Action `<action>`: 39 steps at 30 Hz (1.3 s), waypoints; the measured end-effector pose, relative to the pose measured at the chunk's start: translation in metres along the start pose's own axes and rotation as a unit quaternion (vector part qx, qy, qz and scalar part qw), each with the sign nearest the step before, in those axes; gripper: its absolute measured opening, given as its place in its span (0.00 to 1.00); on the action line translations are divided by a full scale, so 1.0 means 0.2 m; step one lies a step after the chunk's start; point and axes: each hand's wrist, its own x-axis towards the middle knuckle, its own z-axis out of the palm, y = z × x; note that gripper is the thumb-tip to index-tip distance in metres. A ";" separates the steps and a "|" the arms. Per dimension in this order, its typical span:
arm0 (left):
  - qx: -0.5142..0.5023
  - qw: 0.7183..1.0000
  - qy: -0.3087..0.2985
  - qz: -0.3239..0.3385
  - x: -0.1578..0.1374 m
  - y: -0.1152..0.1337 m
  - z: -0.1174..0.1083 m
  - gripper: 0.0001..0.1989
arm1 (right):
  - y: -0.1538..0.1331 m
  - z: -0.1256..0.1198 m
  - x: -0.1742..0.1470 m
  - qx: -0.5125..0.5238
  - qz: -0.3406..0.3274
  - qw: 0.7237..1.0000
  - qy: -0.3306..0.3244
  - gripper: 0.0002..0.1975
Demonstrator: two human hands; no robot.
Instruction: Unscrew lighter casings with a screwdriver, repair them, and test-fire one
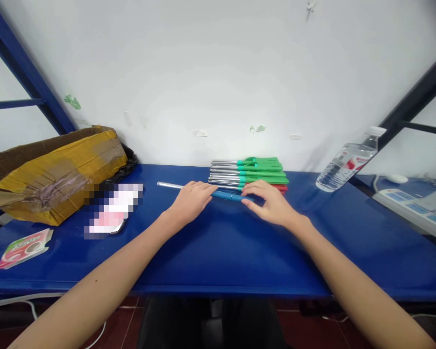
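Note:
A long-nosed lighter (227, 196) with a blue handle and a silver tube lies crosswise in front of me, low over the blue table. My left hand (192, 199) wraps over its middle, and the bare tube sticks out to the left of the fingers. At the other end, my right hand (267, 201) pinches the handle between thumb and fingers, hiding its tip. Just behind both hands is a row of similar lighters with green handles (263, 167), metal tubes pointing left. A red handle (281, 188) shows at the row's near side, partly covered by my right hand.
The blue table (218, 252) runs against a white wall. Left are a taped cardboard box (65, 177), a blurred-out phone (116, 211) and a small packet (25, 248). A water bottle (349, 162) leans at right, near a white device (417, 208).

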 end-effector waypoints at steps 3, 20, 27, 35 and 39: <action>-0.015 0.997 0.062 0.039 0.00 0.02 0.00 0.15 | -0.04 0.04 0.01 0.114 0.087 0.989 -0.041 0.12; 0.016 0.986 0.165 -0.031 0.00 0.05 0.00 0.28 | -0.17 0.16 0.02 0.370 0.228 0.894 -0.110 0.23; -0.268 0.890 0.317 -0.188 0.04 0.10 0.00 0.13 | -0.14 0.10 0.04 0.669 0.329 0.658 -0.104 0.18; -0.788 0.568 0.049 -0.233 0.09 0.12 0.02 0.22 | -0.20 0.11 0.03 0.733 0.319 0.557 -0.224 0.20; -0.835 0.506 0.051 -0.212 0.09 0.14 -0.01 0.14 | -0.19 0.14 0.02 0.761 0.323 0.511 -0.237 0.17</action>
